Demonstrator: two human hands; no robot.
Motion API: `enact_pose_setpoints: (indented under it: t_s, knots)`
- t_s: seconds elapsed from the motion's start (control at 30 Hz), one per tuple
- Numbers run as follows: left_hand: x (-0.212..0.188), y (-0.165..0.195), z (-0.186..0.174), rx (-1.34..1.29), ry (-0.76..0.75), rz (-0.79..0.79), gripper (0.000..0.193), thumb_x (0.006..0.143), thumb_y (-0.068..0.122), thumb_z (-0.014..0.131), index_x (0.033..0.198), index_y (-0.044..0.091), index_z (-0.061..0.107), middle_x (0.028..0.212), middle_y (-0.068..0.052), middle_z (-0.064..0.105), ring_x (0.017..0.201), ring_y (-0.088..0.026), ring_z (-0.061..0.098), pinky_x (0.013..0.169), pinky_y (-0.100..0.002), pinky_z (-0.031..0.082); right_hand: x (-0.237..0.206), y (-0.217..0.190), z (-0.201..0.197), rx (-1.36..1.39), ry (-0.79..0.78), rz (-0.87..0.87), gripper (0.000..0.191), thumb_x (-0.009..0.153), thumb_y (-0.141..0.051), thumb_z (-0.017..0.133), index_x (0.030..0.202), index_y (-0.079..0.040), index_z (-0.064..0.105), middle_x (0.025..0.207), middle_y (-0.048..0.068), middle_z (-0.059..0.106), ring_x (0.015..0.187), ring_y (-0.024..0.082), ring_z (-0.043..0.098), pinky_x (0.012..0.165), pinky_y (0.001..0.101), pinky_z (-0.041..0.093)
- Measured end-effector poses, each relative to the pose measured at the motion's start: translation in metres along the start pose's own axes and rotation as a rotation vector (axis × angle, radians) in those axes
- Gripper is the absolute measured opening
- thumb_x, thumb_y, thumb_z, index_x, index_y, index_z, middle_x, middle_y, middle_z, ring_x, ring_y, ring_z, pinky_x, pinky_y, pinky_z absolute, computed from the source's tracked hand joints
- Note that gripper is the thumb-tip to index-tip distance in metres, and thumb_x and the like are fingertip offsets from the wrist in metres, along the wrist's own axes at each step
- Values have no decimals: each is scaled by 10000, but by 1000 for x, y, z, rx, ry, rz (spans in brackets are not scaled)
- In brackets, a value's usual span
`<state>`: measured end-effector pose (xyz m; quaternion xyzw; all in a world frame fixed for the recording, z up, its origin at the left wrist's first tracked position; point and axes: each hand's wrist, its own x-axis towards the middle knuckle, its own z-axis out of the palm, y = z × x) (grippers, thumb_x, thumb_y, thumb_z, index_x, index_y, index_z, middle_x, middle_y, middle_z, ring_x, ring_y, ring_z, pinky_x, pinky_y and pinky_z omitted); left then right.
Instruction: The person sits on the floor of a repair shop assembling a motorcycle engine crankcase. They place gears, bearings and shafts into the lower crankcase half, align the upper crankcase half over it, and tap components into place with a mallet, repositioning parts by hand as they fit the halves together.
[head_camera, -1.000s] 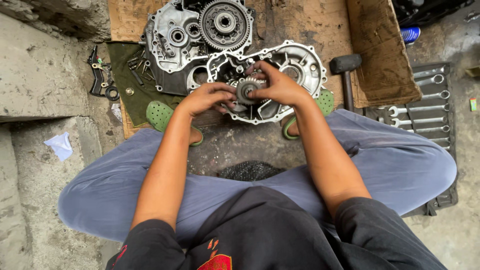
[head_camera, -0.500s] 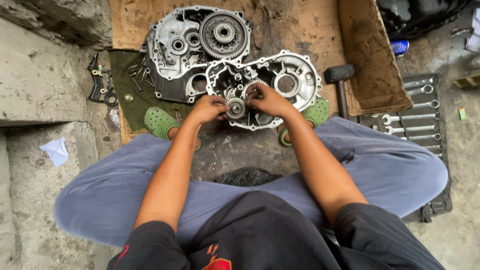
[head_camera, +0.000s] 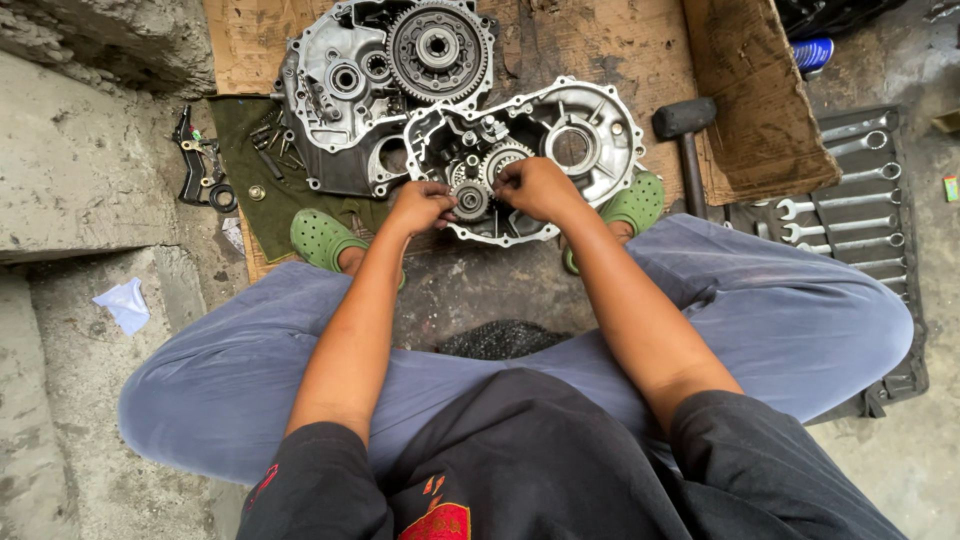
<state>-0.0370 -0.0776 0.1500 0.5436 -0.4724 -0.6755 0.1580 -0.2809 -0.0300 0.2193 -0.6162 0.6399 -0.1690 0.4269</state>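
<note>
A silver engine crankcase half (head_camera: 590, 135) lies on cardboard in front of me, with several gears set in it. My left hand (head_camera: 420, 205) and my right hand (head_camera: 535, 188) meet over its near left part. Both pinch a small gear cluster (head_camera: 470, 200) from either side. A larger toothed gear (head_camera: 500, 160) sits just behind my fingers. The second crankcase half (head_camera: 340, 100), carrying a big clutch gear (head_camera: 438, 48), lies behind and to the left.
A black mallet (head_camera: 685, 125) lies right of the case. A roll of spanners (head_camera: 840, 215) is spread at the right. Loose bolts rest on a green cloth (head_camera: 250, 185) at the left, beside a black bracket (head_camera: 195, 165). My green clogs (head_camera: 320, 238) flank the case.
My hands have stayed together on the small gear cluster, shifting slightly on the case. The camera view has drifted a little.
</note>
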Motion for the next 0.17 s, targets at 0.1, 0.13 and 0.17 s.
enact_pose_setpoints:
  t_s: [0.1, 0.13, 0.17]
  knots:
    - [2, -1, 4, -36, 1, -56, 336, 906, 111, 746, 1193, -57, 700, 955, -115, 766, 732, -171, 755, 567, -276, 590, -4, -6, 4, -66, 14, -56, 217, 837, -216, 755, 1017, -102, 796, 936, 115, 776, 833, 259, 741, 769, 359, 568]
    - [3, -1, 4, -45, 0, -74, 342, 905, 109, 745, 1201, -56, 698, 962, -117, 765, 730, -172, 756, 567, -278, 591, -5, -9, 7, -62, 9, -61, 219, 834, -210, 748, 1022, -108, 797, 943, 117, 776, 841, 263, 744, 778, 360, 571]
    - [3, -2, 3, -63, -12, -74, 351, 906, 104, 742, 1216, -53, 689, 967, -123, 767, 733, -182, 758, 571, -281, 597, -7, -12, 10, -56, 4, -65, 222, 831, -204, 740, 1026, -114, 798, 950, 119, 777, 848, 268, 747, 788, 360, 574]
